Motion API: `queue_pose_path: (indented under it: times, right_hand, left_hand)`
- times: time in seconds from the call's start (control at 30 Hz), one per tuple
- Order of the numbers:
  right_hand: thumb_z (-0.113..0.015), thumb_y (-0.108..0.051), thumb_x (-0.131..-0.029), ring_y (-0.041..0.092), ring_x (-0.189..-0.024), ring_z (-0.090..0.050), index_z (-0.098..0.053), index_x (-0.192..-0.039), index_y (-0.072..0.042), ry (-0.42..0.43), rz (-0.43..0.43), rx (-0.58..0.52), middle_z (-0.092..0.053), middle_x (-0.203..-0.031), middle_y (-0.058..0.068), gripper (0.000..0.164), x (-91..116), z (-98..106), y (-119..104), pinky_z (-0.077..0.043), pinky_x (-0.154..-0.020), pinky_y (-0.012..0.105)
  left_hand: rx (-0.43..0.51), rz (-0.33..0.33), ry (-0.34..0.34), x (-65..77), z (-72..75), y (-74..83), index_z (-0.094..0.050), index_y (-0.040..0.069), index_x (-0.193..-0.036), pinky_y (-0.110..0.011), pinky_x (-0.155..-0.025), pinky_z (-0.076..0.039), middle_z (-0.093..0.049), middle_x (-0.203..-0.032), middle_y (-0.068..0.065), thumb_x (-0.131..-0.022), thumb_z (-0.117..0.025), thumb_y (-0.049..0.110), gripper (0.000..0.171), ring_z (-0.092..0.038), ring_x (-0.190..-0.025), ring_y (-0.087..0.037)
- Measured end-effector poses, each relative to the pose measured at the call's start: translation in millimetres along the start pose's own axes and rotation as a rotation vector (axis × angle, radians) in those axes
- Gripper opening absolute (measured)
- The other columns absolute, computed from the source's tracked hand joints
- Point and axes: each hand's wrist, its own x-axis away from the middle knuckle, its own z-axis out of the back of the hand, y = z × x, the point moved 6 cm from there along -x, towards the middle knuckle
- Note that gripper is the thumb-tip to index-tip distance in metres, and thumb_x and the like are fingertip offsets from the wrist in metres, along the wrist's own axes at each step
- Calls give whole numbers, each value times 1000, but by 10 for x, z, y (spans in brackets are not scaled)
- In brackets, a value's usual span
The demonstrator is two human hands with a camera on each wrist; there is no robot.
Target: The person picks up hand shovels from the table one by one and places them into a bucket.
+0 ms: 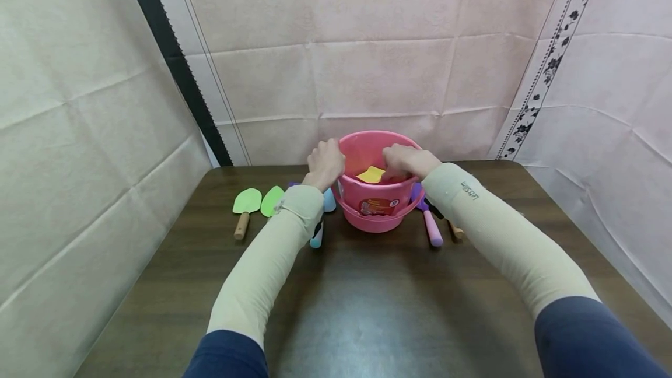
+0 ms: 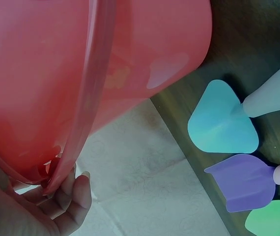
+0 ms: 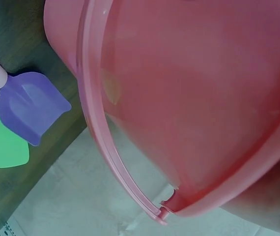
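A pink bucket (image 1: pixel 371 195) stands near the table's far edge, its handle (image 3: pixel 109 142) hanging down in front. My left hand (image 1: pixel 326 162) holds the bucket's left rim; in the left wrist view the fingers (image 2: pixel 81 194) curl by the handle joint. My right hand (image 1: pixel 404 162) reaches over the right rim, with its fingers down inside the bucket beside a flat yellow piece (image 1: pixel 371 175). In the right wrist view, the bucket wall hides those fingers, so I cannot tell whether they hold the yellow piece.
Left of the bucket lie a light green spade (image 1: pixel 247 202), a second green blade (image 1: pixel 272 200) and a blue shovel (image 2: pixel 224 120). To its right are a purple shovel (image 1: pixel 429 220) and a wooden handle (image 1: pixel 455 230). Pale cloth (image 1: pixel 378 74) hangs behind the table.
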Motion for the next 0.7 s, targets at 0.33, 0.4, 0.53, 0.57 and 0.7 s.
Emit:
queue_pose_path:
  times: [0.33,0.4,0.53,0.57,0.7]
  right_hand:
    - [-65,-23,-79,18,-59,-55,-53,-86,-6,-3,22,27,-50,-66,4,22,-71,-80,-5,-44,-54,25]
    - [-65,-22,-79,17,-56,-53,-54,-85,-5,4,37,53,-48,-62,3,20,-96,-100,-5,-43,-53,24]
    - [-65,-21,-79,16,-54,-53,-55,-84,-5,12,44,63,-46,-60,2,19,-120,-129,3,-42,-51,24]
    - [-65,-20,-79,16,-54,-53,-55,-84,-5,12,46,62,-45,-59,2,19,-123,-133,5,-42,-51,24]
    - [-65,-20,-79,16,-52,-51,-56,-82,-6,11,55,64,-42,-57,1,18,-139,-147,9,-41,-51,24]
  left_hand:
    - [-7,2,-7,-9,-11,-8,-57,9,-103,-35,-61,-47,-60,-90,-6,-88,-49,20,20,-56,-70,-18]
    - [-6,-3,-6,-10,-13,-7,-56,9,-103,-34,-61,-47,-60,-89,-6,-88,-49,20,20,-56,-69,-18]
    - [1,-13,-11,-7,-16,-5,-56,10,-106,-34,-60,-46,-59,-89,-6,-88,-49,19,21,-55,-69,-17]
    - [4,-14,-14,-6,-18,-5,-56,10,-106,-33,-59,-46,-59,-89,-6,-88,-49,19,22,-54,-68,-17]
    - [3,-11,-18,-11,-15,-4,-55,10,-108,-33,-59,-45,-59,-89,-5,-88,-49,19,23,-54,-68,-17]
